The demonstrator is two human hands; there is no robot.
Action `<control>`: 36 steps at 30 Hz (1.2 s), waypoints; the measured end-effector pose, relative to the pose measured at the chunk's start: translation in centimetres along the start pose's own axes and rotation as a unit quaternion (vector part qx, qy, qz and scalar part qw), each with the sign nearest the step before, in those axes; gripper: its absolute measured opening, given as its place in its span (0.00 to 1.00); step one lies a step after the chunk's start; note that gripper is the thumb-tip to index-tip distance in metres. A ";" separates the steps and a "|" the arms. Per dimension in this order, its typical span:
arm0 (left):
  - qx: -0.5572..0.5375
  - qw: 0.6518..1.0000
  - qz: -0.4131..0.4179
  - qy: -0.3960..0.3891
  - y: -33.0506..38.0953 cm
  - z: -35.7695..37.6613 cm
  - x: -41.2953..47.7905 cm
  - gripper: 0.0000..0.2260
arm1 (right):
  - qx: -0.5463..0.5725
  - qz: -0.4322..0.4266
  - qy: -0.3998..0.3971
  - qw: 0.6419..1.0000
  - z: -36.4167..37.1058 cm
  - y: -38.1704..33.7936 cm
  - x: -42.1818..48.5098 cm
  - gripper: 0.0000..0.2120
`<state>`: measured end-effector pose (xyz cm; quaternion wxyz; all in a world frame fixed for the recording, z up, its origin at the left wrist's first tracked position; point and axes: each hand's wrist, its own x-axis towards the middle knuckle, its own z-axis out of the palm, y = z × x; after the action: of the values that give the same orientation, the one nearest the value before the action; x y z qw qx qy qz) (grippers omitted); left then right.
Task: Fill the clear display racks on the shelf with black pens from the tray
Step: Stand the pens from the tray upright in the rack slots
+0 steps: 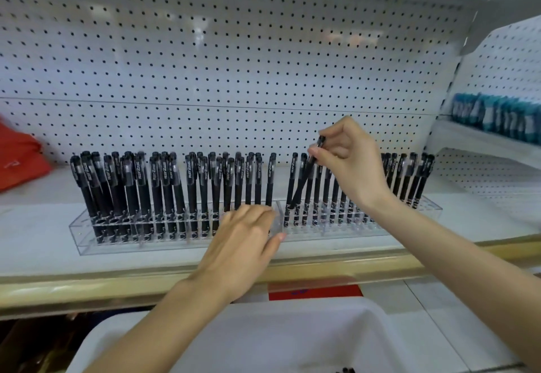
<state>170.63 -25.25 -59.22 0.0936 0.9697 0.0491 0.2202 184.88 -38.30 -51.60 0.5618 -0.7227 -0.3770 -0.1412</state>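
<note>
The right grip [351, 164] pinches a black pen [301, 182] near its cap between thumb and fingertips. This leaves the shaft free and tilted, with its tip at the top of the right rack [322, 230], at that rack's left end. The left grip [246, 244] is released: its straight fingers lie flat on the right end of the left rack [117, 244], probably to steady it on the shelf [44, 252]. The racks stand end to end, nearly full. The white tray [292, 328] sits below the shelf edge, handy for the next pick.
</note>
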 end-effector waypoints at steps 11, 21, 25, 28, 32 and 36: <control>0.041 0.999 0.017 -0.020 -0.5 1.4 0.4 0.25 | -0.160 -0.036 -0.064 0.984 1.9 1.4 0.2 0.03; 0.090 0.995 0.033 -0.014 -1.1 2.0 0.2 0.26 | -0.179 -0.023 -0.123 0.976 1.4 2.0 0.1 0.12; 0.040 0.998 0.044 -0.024 -1.0 1.7 -0.1 0.31 | -0.208 -0.039 -0.154 0.965 1.0 1.8 -0.2 0.20; 0.069 0.996 0.052 -0.012 -0.9 1.2 -1.2 0.27 | -0.217 -0.061 -0.156 0.962 0.5 1.0 -1.2 0.22; 0.049 0.998 0.032 -0.022 -1.4 0.6 -3.9 0.23 | -0.203 -0.060 -0.189 0.959 0.2 -0.3 -4.6 0.17; 0.047 0.997 0.045 -0.041 -2.2 1.0 -7.0 0.23 | -0.176 0.000 -0.259 0.950 0.6 0.2 -10.9 0.10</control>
<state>164.65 -24.18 -63.47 0.0397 0.9826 0.0116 0.1813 177.56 -42.00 -58.79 0.3086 -0.8216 -0.4792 -0.0133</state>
